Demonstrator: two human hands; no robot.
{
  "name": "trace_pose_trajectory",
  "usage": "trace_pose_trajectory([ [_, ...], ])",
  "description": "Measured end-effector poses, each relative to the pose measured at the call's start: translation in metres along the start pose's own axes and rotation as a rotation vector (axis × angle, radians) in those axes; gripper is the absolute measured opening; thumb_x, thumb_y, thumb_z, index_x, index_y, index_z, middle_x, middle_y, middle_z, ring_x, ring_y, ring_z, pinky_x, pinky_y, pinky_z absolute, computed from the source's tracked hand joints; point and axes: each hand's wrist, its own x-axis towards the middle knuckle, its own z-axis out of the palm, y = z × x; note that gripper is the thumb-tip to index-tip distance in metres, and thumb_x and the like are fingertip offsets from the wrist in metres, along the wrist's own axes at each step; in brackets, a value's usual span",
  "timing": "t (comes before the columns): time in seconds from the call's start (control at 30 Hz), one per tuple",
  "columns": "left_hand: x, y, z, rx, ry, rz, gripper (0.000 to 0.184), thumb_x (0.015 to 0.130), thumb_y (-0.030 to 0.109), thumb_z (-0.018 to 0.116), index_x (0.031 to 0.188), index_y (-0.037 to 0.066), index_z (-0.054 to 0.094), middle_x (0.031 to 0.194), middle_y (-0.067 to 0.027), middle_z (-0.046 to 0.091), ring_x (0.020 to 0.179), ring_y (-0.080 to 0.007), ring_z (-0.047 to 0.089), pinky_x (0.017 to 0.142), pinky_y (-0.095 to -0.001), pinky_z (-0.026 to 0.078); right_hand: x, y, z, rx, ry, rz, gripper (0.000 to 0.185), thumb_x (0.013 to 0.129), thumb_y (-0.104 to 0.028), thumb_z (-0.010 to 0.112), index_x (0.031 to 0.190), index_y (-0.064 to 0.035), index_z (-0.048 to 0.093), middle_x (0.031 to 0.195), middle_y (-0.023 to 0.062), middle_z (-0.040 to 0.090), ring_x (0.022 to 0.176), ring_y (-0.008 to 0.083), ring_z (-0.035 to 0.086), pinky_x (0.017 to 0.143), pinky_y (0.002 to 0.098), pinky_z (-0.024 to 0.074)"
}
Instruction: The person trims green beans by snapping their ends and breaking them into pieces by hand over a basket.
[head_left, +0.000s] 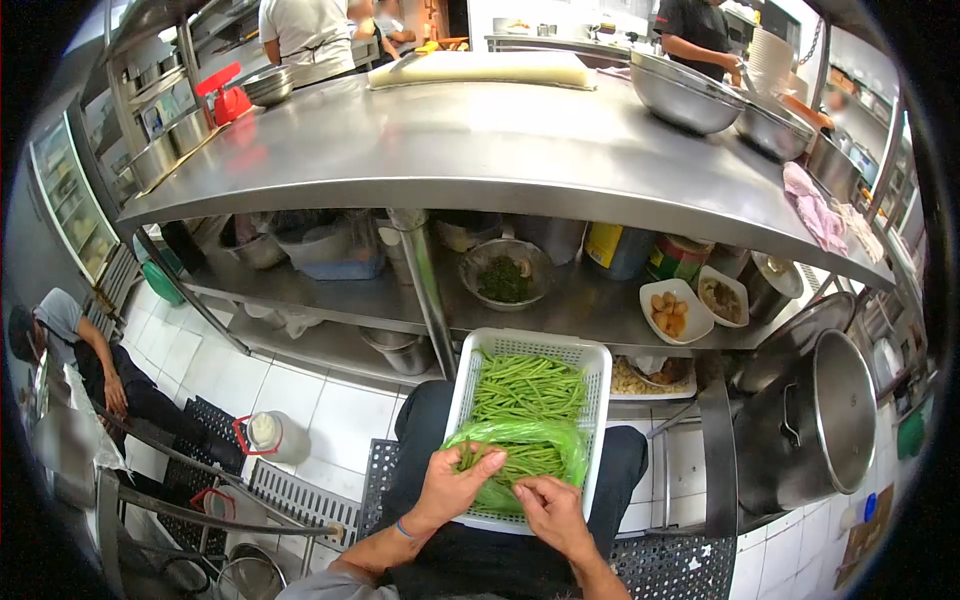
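A white perforated basket rests on the person's lap, with loose green beans in its far half. Nearer the body, a green plastic bag in the same basket holds more beans. My left hand, with a blue band at the wrist, is closed on green beans over the bag's left side. To its right, my right hand is curled with thumb and fingertips pinched together at the bag's near edge; what they hold, if anything, is too small to make out. The two hands are apart.
A steel table stands ahead, with steel bowls and a red scale. Its lower shelf carries bowls and containers. A large pot is at the right. One person sits at the left; others stand beyond the table.
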Motion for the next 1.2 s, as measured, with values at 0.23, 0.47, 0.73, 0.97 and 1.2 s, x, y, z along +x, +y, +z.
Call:
trace_pose_trajectory([
  [0.23, 0.003, -0.002, -0.004, -0.136, 0.039, -0.019, 0.015, 0.091, 0.016, 0.068, 0.094, 0.001, 0.064, 0.065, 0.0053, 0.051, 0.049, -0.0015, 0.038, 0.043, -0.0197, 0.029, -0.008, 0.011, 0.003, 0.163, -0.039, 0.15, 0.014, 0.091, -0.011, 0.065, 0.093, 0.0026, 0.069, 0.074, 0.0055, 0.065, 0.064, 0.0089, 0.055, 0.057, 0.0254, 0.0441],
  [0.47, 0.001, -0.001, -0.002, -0.223, 0.018, -0.103, 0.022, 0.093, 0.023, 0.068, 0.096, 0.001, 0.068, 0.066, 0.0086, 0.052, 0.053, 0.0003, 0.04, 0.046, -0.0185, 0.03, -0.011, 0.027, 0.008, 0.325, -0.074, 0.16, 0.018, 0.094, -0.014, 0.063, 0.097, 0.0022, 0.068, 0.078, 0.0045, 0.067, 0.071, 0.0084, 0.058, 0.065, 0.0255, 0.0479],
  [0.73, 0.003, -0.013, 0.013, 0.036, -0.06, 0.174, 0.023, 0.094, 0.019, 0.066, 0.108, 0.001, 0.068, 0.074, 0.0047, 0.059, 0.061, -0.0014, 0.047, 0.053, -0.0182, 0.036, -0.014, 0.025, 0.002, 0.54, -0.068, 0.381, 0.019, 0.096, -0.016, 0.061, 0.095, 0.0024, 0.066, 0.085, 0.0021, 0.067, 0.078, 0.0073, 0.056, 0.072, 0.0237, 0.0463],
  [0.97, 0.001, -0.008, 0.008, 0.071, -0.099, 0.094, 0.024, 0.094, 0.018, 0.066, 0.106, -0.002, 0.068, 0.095, -0.0025, 0.068, 0.088, -0.0072, 0.058, 0.077, -0.0238, 0.048, -0.014, 0.021, 0.005, 0.573, -0.043, 0.281, 0.021, 0.097, -0.021, 0.061, 0.094, -0.001, 0.065, 0.064, -0.0057, 0.051, 0.054, 0.0021, 0.041, 0.049, 0.0193, 0.0332],
  [1.2, -0.002, -0.006, 0.008, 0.202, -0.176, 0.183, 0.02, 0.092, 0.019, 0.067, 0.095, -0.001, 0.069, 0.083, -0.0021, 0.067, 0.077, -0.0058, 0.056, 0.068, -0.024, 0.046, -0.015, 0.031, 0.008, 0.417, 0.082, 0.257, 0.014, 0.095, -0.011, 0.059, 0.088, 0.0001, 0.065, 0.074, -0.0028, 0.06, 0.067, 0.0054, 0.05, 0.06, 0.0223, 0.0423],
])
